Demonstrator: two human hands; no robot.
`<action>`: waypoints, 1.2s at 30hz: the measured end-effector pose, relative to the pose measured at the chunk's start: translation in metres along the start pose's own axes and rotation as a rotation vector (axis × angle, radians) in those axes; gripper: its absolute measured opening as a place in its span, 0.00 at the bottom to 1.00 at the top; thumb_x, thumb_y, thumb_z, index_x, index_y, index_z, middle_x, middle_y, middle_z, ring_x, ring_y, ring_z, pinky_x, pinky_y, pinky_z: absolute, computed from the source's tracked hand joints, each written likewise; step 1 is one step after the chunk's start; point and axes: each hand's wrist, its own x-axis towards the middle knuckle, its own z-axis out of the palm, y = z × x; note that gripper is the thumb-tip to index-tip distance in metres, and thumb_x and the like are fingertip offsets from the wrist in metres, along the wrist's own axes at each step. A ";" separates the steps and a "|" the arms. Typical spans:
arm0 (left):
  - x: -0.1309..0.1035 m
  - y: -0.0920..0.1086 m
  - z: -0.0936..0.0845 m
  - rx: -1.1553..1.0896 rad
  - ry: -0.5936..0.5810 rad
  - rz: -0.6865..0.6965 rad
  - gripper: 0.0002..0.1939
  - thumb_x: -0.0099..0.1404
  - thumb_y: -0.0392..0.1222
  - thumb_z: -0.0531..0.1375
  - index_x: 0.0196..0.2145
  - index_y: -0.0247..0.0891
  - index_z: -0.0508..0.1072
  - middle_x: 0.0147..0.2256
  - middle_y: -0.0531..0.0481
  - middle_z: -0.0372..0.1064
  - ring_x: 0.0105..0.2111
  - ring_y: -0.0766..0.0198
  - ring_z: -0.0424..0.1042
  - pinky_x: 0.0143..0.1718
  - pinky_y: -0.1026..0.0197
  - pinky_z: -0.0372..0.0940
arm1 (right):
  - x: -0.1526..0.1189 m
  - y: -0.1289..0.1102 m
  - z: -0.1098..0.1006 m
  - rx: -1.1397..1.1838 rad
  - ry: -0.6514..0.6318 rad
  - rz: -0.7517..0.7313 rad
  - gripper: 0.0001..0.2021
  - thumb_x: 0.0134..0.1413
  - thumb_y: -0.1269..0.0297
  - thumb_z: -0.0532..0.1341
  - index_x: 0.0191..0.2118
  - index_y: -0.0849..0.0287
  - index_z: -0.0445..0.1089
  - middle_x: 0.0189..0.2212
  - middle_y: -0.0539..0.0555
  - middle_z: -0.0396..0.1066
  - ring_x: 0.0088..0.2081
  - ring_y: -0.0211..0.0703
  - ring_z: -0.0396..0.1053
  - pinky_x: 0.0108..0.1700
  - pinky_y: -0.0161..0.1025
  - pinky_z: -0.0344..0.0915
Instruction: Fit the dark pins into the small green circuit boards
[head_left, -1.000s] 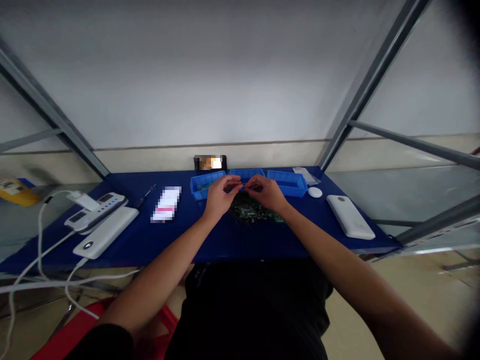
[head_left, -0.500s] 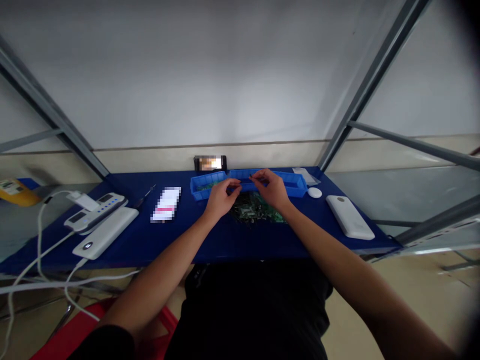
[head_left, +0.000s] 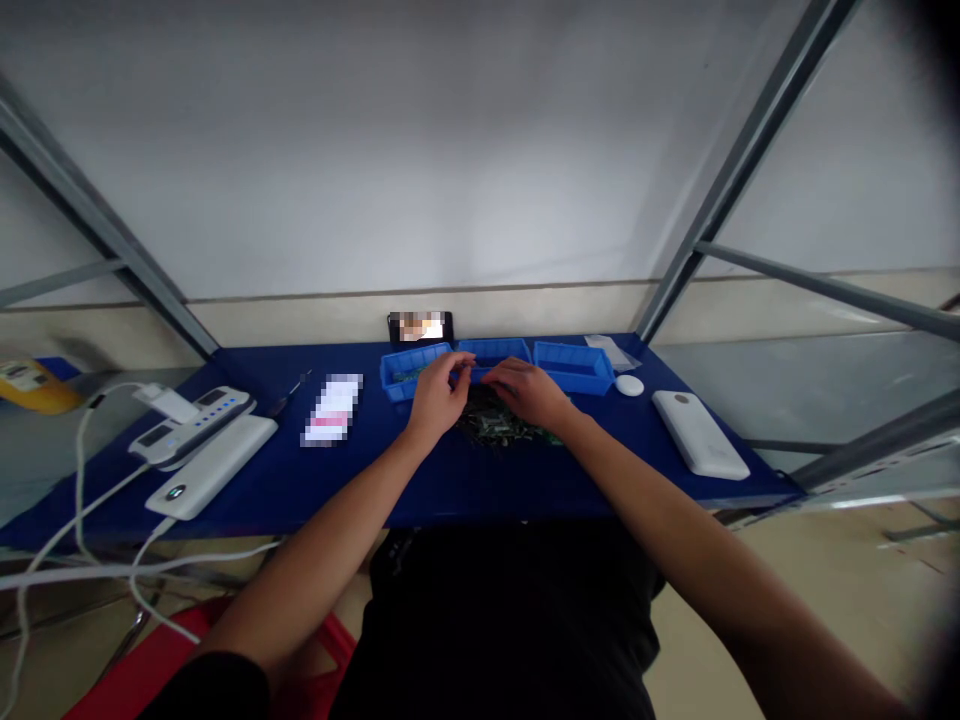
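The right hand [head_left: 529,393] rests flat on the pile of green circuit boards [head_left: 504,428], fingers spread, while the left hand [head_left: 439,395] pinches something too small to identify just beside it.

A single head-worn camera looked forward and down from above the seated person's chest, facing the blue tabletop [head_left: 315,480] and the wall behind it.

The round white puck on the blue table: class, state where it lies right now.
In the head view, the round white puck lies on the table's right half, just right of the rightmost blue bin and behind the white power bank.
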 end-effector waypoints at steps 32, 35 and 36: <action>0.000 0.005 0.000 0.017 -0.046 -0.039 0.10 0.76 0.45 0.60 0.48 0.42 0.79 0.45 0.45 0.81 0.40 0.58 0.80 0.37 0.58 0.74 | 0.005 0.001 0.006 0.576 0.282 0.491 0.13 0.55 0.57 0.72 0.43 0.53 0.76 0.37 0.52 0.83 0.38 0.47 0.81 0.45 0.46 0.78; -0.001 0.003 0.003 -0.052 -0.102 -0.088 0.11 0.75 0.46 0.61 0.50 0.42 0.79 0.42 0.46 0.82 0.39 0.57 0.82 0.37 0.57 0.76 | 0.005 0.003 0.006 0.728 0.341 0.548 0.16 0.52 0.54 0.74 0.43 0.54 0.75 0.38 0.54 0.83 0.36 0.47 0.81 0.41 0.45 0.80; -0.002 0.002 0.004 -0.085 -0.121 -0.104 0.11 0.75 0.46 0.61 0.50 0.42 0.79 0.41 0.47 0.82 0.38 0.57 0.82 0.37 0.57 0.76 | 0.006 0.003 0.006 0.767 0.346 0.554 0.17 0.51 0.53 0.74 0.43 0.54 0.74 0.38 0.54 0.83 0.36 0.47 0.81 0.41 0.46 0.80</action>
